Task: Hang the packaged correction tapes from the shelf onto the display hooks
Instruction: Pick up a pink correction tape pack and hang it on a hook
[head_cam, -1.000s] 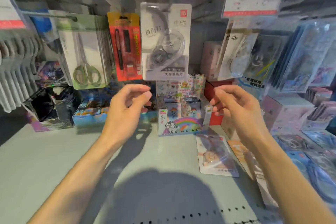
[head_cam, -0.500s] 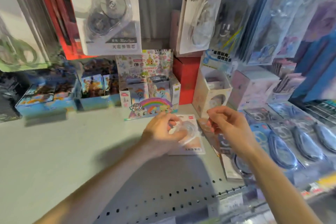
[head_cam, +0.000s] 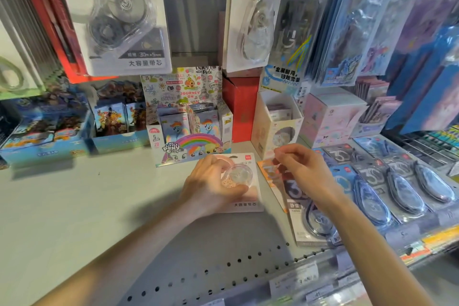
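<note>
one pink correction tape pack (head_cam: 244,182) flat on shelf (head_cam: 74,206), left hand (head_cam: 211,187) gripping its clear bubble; right hand (head_cam: 301,169) hovers beside, fingers loosely curled, holding nothing.

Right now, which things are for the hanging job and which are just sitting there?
For the job:
pink correction tape pack, gripped by the left hand
blue correction tape packs on the shelf

Just sitting there:
pony card box
red box

The scene is evenly and brightly lit from above, and soft shadows are cast on the shelf (head_cam: 74,206). Edges are bent by wide-angle distortion, and slight blur is seen throughout.
</note>
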`<state>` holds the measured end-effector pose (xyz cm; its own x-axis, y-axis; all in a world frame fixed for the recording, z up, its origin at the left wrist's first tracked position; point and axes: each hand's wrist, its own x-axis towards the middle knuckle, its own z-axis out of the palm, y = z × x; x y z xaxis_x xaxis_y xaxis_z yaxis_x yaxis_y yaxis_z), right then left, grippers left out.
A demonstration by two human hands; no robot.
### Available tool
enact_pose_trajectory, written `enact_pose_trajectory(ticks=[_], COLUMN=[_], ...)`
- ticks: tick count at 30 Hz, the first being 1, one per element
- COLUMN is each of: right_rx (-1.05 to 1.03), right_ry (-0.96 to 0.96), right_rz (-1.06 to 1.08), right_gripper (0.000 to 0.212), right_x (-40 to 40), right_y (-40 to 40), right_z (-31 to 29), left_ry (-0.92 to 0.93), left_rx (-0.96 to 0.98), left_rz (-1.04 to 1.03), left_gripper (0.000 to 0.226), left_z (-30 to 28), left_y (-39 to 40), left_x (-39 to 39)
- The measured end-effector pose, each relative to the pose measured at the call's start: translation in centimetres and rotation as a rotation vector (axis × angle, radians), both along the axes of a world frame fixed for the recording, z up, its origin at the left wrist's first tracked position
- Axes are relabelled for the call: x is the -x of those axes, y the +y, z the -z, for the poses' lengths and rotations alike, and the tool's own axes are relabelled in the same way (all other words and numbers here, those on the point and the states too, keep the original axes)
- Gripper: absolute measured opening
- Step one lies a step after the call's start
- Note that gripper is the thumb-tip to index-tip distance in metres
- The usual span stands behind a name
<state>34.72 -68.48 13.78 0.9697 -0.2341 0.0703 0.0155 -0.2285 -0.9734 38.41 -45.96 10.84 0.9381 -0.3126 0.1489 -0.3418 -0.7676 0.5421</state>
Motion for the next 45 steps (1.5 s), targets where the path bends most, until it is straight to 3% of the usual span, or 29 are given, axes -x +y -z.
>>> enact_pose_trajectory(ticks=[4,7,10,13,18,21,25,30,39,45], right_rx=[0.000,-0.001,-0.209,-0.327,-0.324,-0.364,-0.385,-0.393,-0.371,-0.345], right_ry=[-0.007,0.019,0.038,0.003,-0.058,-0.114,-0.209,-0.318,-0.429,-0.504], right_rz=[0.042,-0.014,-0.189,-0.213,-0.243,-0.311,-0.371,-0.405,-0.450,-0.474], right_gripper=[0.007,0.022,0.024,0.026,0.026,0.028,0.040,0.036,0.025,0.029], right_x=[-0.4,-0.6,-0.1,0.1,0.4,0.7,1.5,1.6,0.7,0.6], right_y=[1.0,3.5,6.6,8.6,9.6,10.3,11.1,11.4,12.4,13.1], right_z=[-0.2,-0.4,-0.4,-0.7,-2.3,-3.6,-5.6,-8.5,-12.6,-14.2], left_ry=[-0.091,-0.129,-0.174,-0.181,-0.136,-0.063,-0.089,-0.165,-0.362,-0.349], left_rx=[0.104,0.129,0.171,0.247,0.564,0.775,0.790,0.800,0.813,1.046], left_rz=[0.021,0.033,0.022,0.021,-0.091,-0.094,-0.043,-0.015,-0.002,0.131], left_gripper=[0.059,0.066,0.069,0.067,0.070,0.052,0.027,0.014,0.006,0.018], left_z=[-1.8,-3.1,-3.8,-4.2,-6.0,-7.5,-9.6,-13.1,-20.5,-25.1], left_y=[1.6,2.4,3.1,4.5,7.1,8.0,9.5,11.2,14.1,13.7], left_x=[0.9,1.5,2.2,2.8,3.3,3.6,4.4,5.2,6.1,7.4])
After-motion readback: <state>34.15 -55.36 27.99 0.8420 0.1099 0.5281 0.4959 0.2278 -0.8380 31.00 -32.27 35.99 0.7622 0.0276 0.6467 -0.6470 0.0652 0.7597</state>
